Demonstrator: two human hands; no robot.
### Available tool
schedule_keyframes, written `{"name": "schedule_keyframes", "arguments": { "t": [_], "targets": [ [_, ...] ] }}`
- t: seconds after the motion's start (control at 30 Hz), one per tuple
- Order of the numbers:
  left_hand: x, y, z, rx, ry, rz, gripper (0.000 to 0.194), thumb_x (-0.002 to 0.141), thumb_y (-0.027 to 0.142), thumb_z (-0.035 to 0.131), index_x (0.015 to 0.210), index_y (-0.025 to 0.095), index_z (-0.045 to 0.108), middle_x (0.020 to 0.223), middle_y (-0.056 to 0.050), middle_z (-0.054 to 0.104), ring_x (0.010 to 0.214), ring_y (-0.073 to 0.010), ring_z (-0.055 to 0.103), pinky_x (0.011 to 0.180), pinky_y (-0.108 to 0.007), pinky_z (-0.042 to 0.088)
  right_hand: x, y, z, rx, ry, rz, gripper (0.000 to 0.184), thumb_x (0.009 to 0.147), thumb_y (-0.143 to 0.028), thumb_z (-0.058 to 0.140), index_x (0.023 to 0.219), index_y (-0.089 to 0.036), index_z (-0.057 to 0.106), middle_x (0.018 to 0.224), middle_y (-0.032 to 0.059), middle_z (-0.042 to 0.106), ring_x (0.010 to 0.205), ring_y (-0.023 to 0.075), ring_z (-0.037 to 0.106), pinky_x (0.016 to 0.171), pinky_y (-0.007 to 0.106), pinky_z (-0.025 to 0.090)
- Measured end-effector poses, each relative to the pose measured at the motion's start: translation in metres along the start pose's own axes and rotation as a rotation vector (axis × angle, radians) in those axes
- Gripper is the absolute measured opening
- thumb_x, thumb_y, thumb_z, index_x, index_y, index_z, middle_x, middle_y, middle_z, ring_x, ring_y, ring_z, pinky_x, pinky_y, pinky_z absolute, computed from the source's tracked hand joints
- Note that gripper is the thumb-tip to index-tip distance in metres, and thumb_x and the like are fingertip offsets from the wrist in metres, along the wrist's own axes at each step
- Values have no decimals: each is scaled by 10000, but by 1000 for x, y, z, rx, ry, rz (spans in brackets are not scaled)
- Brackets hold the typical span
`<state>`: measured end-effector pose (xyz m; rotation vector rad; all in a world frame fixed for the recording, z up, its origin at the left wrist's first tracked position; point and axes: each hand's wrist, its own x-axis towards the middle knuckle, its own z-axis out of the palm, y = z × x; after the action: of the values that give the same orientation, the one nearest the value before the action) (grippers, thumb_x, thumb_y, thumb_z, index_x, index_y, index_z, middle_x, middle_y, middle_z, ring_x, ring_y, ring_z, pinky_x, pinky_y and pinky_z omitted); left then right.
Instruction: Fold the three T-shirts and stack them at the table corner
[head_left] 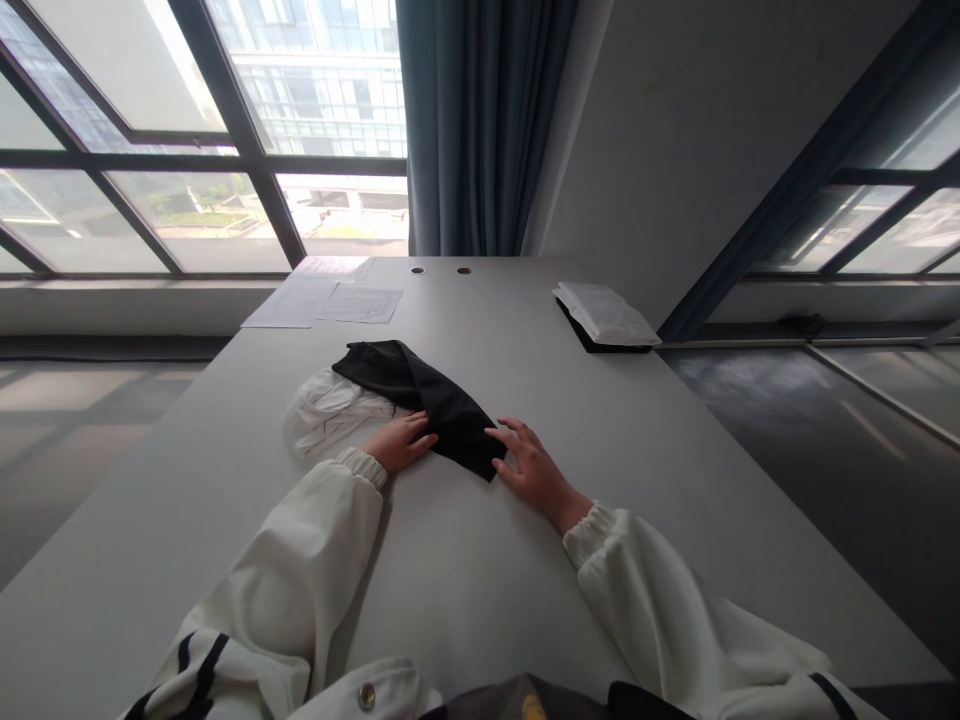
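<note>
A black folded piece of cloth (450, 410), maybe a garment, lies slantwise on the white table. Its upper left end rests over a crumpled white cloth (330, 408). My left hand (401, 442) touches the black cloth's lower left edge, palm down, fingers stretched out and thumb apart; whether some fingertips go under the fabric I cannot tell. At the cloth's lower right end is my right hand (531, 468), its fingers spread and bent a little, with the fingertips at or just beside the edge. Nothing shows in its grasp.
Toward the far right of the table (637, 480) lies a stack of folded white cloth (611, 315) on something black. Paper sheets (360, 303) lie at the far left. Two round holes (441, 271) sit near the back edge, before a blue curtain (480, 130) and windows.
</note>
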<state>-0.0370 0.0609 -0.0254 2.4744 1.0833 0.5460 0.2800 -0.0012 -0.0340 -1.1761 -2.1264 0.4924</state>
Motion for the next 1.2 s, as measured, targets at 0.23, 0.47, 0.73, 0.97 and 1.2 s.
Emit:
{"name": "schedule_keyframes", "arguments": {
  "t": [0.23, 0.47, 0.73, 0.97, 1.2],
  "targets": [
    [-10, -6, 3, 90, 172, -141, 494, 1000, 472, 538, 1371, 178, 679, 1450, -136, 657, 1314, -304, 642, 1167, -456, 504, -1, -6, 2, -139, -243, -55, 575, 950, -268, 678, 1517, -298, 587, 1661, 121, 421, 1505, 330, 431, 1246, 554, 360],
    [-15, 0, 3, 228, 319, -280, 590, 914, 474, 684, 1451, 240, 603, 1493, -122, 591, 1372, -326, 565, 1209, -506, 432, 1, -10, -2, -183, -287, -51, 551, 975, -287, 653, 1521, -316, 595, 1690, 99, 391, 1521, 317, 424, 1259, 531, 352],
    [-16, 13, 5, 409, 266, -760, 932, 851, 720, 687, 1629, 284, 417, 1755, -176, 208, 1587, -517, 171, 1201, -797, 168, -1, -8, 4, -209, -324, -64, 540, 999, -298, 626, 1536, -256, 577, 1718, 131, 338, 1555, 345, 372, 1277, 575, 309],
    [-14, 8, 2, 343, 190, -875, 1133, 826, 828, 612, 1714, 275, 176, 1758, -207, 176, 1593, -545, 89, 1165, -845, 136, 13, -17, 8, -2, -202, -121, 389, 1025, -239, 545, 1399, -277, 645, 1511, 106, 569, 1427, 266, 512, 1235, 527, 392],
    [-15, -2, 1, 352, 141, -767, 1152, 837, 776, 650, 1718, 225, 153, 1765, -194, 160, 1604, -524, 59, 1192, -820, 125, 59, -31, 39, -220, -234, -65, 634, 972, -405, 671, 1574, -282, 517, 1695, 133, 366, 1568, 353, 318, 1283, 619, 229]
  ]
}}
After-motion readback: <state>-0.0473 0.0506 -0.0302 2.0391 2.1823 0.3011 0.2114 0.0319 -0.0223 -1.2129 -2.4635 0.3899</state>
